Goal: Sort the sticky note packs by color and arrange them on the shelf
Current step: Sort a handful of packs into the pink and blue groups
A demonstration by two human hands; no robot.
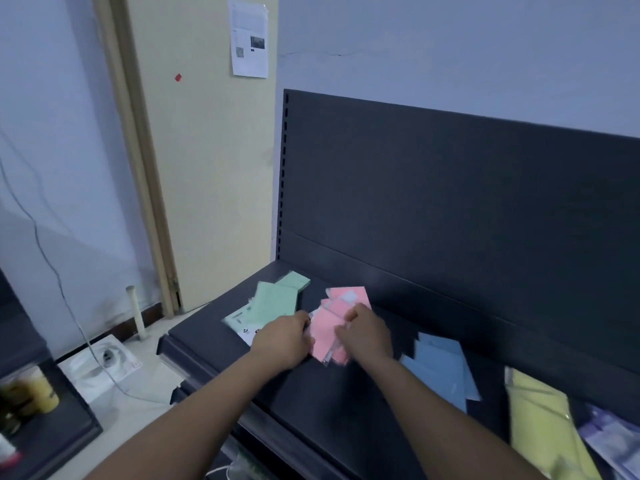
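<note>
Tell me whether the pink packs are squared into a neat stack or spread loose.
Spread loose: the pink packs overlap at differing angles, corners jutting out, held by the left hand and right hand.

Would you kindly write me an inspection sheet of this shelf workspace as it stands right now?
Surface: dark shelf with a back panel; packs lie on it in colour groups.
Job's things: green packs at the left, pink packs next, then blue packs, yellow packs and purple packs at the right edge.
Clutter: white printed card by the green packs.
Hands: left hand and right hand both hold the pink packs.
Cables: grey cable runs down the wall to the floor.
Surroundings: door with a paper sheet; white pipe on the floor.
</note>
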